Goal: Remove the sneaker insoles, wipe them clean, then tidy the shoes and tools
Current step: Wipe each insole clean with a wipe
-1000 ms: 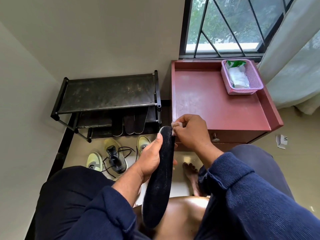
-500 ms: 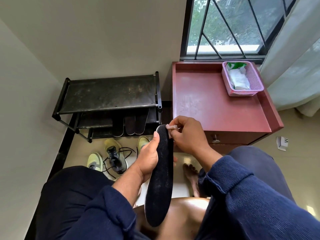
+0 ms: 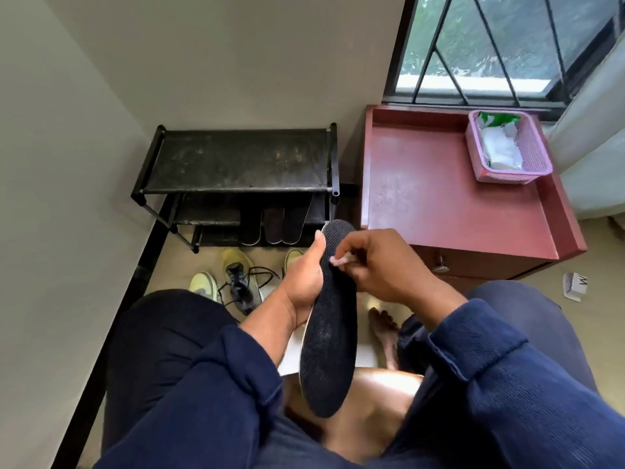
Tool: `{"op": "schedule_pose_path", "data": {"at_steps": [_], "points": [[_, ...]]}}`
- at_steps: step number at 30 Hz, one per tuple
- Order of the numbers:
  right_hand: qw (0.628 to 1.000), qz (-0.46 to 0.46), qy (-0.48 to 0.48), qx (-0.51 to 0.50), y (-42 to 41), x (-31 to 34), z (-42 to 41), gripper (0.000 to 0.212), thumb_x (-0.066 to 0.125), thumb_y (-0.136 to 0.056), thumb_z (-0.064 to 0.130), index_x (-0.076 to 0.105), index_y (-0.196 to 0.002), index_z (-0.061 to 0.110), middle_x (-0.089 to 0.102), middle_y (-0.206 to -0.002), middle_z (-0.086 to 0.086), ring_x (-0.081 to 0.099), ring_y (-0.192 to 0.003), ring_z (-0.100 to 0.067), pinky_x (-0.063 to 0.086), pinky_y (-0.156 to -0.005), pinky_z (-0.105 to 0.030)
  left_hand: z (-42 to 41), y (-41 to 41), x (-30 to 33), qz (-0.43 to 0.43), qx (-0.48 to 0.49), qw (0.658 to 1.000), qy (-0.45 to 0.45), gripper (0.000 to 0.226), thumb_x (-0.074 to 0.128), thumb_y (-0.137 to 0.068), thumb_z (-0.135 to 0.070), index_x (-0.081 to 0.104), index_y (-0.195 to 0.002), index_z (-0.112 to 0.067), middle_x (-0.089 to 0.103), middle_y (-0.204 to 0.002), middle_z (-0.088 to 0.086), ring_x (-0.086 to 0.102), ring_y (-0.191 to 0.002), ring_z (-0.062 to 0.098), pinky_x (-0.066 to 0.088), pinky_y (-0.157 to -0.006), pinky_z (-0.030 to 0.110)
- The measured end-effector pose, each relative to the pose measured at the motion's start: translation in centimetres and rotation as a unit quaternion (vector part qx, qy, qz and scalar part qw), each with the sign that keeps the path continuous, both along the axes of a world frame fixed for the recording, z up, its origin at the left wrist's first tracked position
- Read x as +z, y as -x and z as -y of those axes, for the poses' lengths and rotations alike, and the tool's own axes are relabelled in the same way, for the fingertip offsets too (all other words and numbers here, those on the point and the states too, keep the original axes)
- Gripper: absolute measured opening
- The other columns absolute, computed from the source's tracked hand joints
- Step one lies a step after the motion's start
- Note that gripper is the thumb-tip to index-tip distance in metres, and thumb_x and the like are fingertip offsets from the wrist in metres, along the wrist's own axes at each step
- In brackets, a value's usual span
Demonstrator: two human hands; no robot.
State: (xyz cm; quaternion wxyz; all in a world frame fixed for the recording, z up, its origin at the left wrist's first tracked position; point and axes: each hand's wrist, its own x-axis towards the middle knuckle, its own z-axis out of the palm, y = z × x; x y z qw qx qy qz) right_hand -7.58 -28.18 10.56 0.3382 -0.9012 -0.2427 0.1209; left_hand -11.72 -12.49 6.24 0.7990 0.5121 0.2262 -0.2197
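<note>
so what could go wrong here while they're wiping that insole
The left hand grips the black insole only along its upper edge, so the unsupported lower end may flex or slip under wiping pressure. The wipe pinched in the right hand is a small wad, so it may leave patches unwiped.

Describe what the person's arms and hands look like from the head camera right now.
Both arms wear dark navy knit sleeves with thick ribbed cuffs, pushed up so the forearms are bare. The left hand and right hand are bare: no gloves, rings, watch or bracelets visible. The left sleeve bunches in folds; the right sleeve shows a rolled cuff edge. No markings or logos show.
</note>
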Motion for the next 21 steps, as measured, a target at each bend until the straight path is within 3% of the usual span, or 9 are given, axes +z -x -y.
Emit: {"op": "schedule_pose_path", "data": {"at_steps": [3,5,6,8,10,12,16,19,21], "points": [[0.992,-0.011,0.036,0.122,1.1,1.1,-0.4,0.014,0.079,-0.084,0.017,0.078,-0.090,0.030,0.072,-0.082,0.018,0.065,-0.073,0.002,0.050,-0.069,-0.015,-0.5,-0.4,-0.7,-0.002,0.045,0.999,0.000,0.073,0.034,-0.104,-0.065,0.065,-0.135,-0.006,0.063,-0.137,0.025,0.058,-0.132,0.037,0.036,-0.120,0.055],[0.993,0.014,0.029,0.112,0.8,1.3,-0.6,0.016,0.077,-0.084,0.015,0.079,-0.091,0.029,0.069,-0.082,0.020,0.060,-0.070,0.007,0.046,-0.068,-0.009,-0.5,-0.5,-0.6,0.001,0.040,0.999,0.010,0.075,0.033,-0.103,-0.067,0.063,-0.138,-0.008,0.062,-0.138,0.024,0.058,-0.133,0.037,0.037,-0.120,0.054],[0.995,0.036,0.020,0.087,0.5,1.3,-0.6,0.015,0.077,-0.085,0.015,0.079,-0.091,0.029,0.069,-0.083,0.020,0.059,-0.070,0.006,0.048,-0.069,-0.010,-0.5,-0.5,-0.5,0.003,0.032,0.999,0.028,0.077,0.033,-0.102,-0.069,0.060,-0.141,-0.008,0.060,-0.140,0.026,0.057,-0.133,0.039,0.039,-0.118,0.054],[0.996,0.073,0.017,0.048,0.5,1.3,-0.7,0.012,0.075,-0.085,0.018,0.078,-0.090,0.029,0.071,-0.083,0.016,0.061,-0.071,0.000,0.055,-0.070,-0.027,-0.4,-0.5,-0.3,-0.004,0.026,0.999,0.045,0.079,0.031,-0.102,-0.070,0.057,-0.144,-0.008,0.058,-0.142,0.028,0.057,-0.132,0.041,0.044,-0.114,0.053],[0.996,0.067,0.016,0.065,1.2,1.2,-1.0,0.013,0.075,-0.083,0.018,0.077,-0.090,0.029,0.072,-0.082,0.015,0.063,-0.071,-0.004,0.055,-0.070,-0.033,-0.4,-0.5,-0.1,-0.004,0.042,0.998,0.036,0.080,0.029,-0.103,-0.068,0.058,-0.142,-0.005,0.059,-0.142,0.027,0.057,-0.133,0.039,0.044,-0.115,0.051],[0.992,0.038,0.013,0.119,2.4,1.4,-1.4,0.017,0.075,-0.081,0.017,0.078,-0.091,0.031,0.074,-0.083,0.015,0.066,-0.074,-0.002,0.055,-0.073,-0.029,-0.6,-0.7,-0.1,-0.010,0.073,0.997,0.031,0.083,0.026,-0.104,-0.067,0.062,-0.136,0.001,0.064,-0.134,0.024,0.061,-0.126,0.037,0.048,-0.111,0.047],[0.974,0.001,0.036,0.222,3.9,2.0,-2.0,0.019,0.075,-0.080,0.019,0.078,-0.091,0.034,0.075,-0.086,0.017,0.067,-0.079,-0.002,0.054,-0.081,-0.030,-0.9,-0.9,0.6,-0.004,0.112,0.992,0.051,0.080,0.018,-0.104,-0.067,0.069,-0.112,-0.005,0.075,-0.101,0.015,0.071,-0.087,0.032,0.063,-0.075,0.039],[0.982,0.033,0.013,0.185,3.1,2.6,-1.7,0.020,0.078,-0.080,0.018,0.079,-0.093,0.033,0.075,-0.087,0.018,0.067,-0.078,-0.001,0.053,-0.076,-0.022,-1.3,-1.0,0.8,0.007,0.110,0.992,0.062,0.082,0.015,-0.105,-0.066,0.072,-0.107,-0.005,0.077,-0.096,0.015,0.074,-0.085,0.027,0.063,-0.073,0.035],[0.990,0.048,0.004,0.129,2.4,2.7,-1.3,0.017,0.079,-0.084,0.020,0.080,-0.095,0.034,0.073,-0.087,0.020,0.066,-0.076,0.000,0.053,-0.071,-0.020,-1.4,-1.0,0.8,0.020,0.108,0.991,0.075,0.085,0.014,-0.105,-0.065,0.069,-0.115,-0.001,0.075,-0.105,0.017,0.075,-0.092,0.027,0.063,-0.078,0.036]]}}
